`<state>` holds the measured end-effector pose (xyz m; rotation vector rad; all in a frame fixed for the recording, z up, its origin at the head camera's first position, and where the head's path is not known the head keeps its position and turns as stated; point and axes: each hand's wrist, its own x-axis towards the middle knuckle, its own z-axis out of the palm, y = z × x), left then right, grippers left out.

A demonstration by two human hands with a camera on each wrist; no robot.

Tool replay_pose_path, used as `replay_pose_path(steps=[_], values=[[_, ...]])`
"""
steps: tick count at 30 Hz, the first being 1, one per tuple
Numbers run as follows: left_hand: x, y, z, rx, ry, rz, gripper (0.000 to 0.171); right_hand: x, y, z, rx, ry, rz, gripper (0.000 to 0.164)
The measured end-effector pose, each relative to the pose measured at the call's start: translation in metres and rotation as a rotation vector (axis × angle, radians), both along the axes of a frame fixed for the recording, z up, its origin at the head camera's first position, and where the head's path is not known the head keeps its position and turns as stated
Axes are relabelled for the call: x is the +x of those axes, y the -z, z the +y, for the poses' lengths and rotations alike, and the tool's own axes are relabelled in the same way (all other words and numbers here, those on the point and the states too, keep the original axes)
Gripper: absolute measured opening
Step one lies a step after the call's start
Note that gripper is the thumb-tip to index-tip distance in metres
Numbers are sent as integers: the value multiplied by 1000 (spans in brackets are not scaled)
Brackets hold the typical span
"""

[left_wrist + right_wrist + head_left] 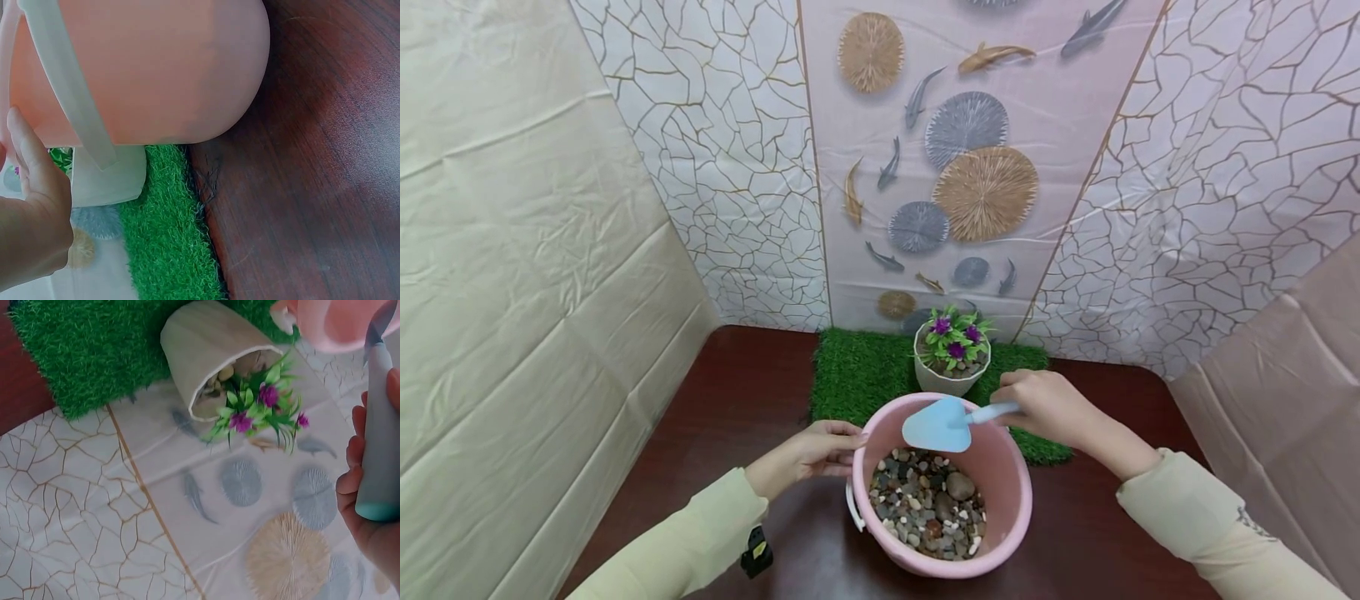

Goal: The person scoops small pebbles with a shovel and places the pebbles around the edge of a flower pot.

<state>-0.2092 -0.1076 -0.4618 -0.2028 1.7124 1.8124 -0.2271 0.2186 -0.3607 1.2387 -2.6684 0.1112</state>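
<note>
A pink bucket (1015, 475) stands on the table, with a layer of mixed pebbles (925, 504) in its bottom. My left hand (816, 450) holds the bucket's rim on its left side, fingers against the outer wall in the left wrist view. My right hand (1045, 406) grips the pale handle of a light-blue hand trowel (938, 427). The trowel's blade is over the far part of the bucket's mouth, above the pebbles. In the right wrist view the trowel handle (380, 437) lies across the curled fingers, and the blade is mostly cut off.
Just behind the bucket a white pot (943, 382) with purple flowers (955, 333) and small stones stands on a green turf mat (861, 375). The bucket's white bail handle (854, 507) hangs down at its left. Patterned cloth walls (745, 167) enclose the dark wooden table (730, 417).
</note>
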Motion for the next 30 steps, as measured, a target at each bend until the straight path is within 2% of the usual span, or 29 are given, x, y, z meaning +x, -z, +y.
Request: replay_pose_path(steps=[7,10,16,20,27,30], values=[[0,1,0,-2,-2,1,19,3,15,-5,35,0,-5,14],[0,1,0,4,-3,-1,17,4,20,-8,64,-15,20,13],[1,1,0,9,-4,3,13,8,33,-15,159,-90,175,13],[2,2,0,8,-5,0,13,8,39,-19,217,-110,289,16],[1,3,-1,8,-5,0,12,11,48,-25,311,-126,421,18],[0,3,0,10,-8,4,13,12,56,-30,309,-157,470,23]])
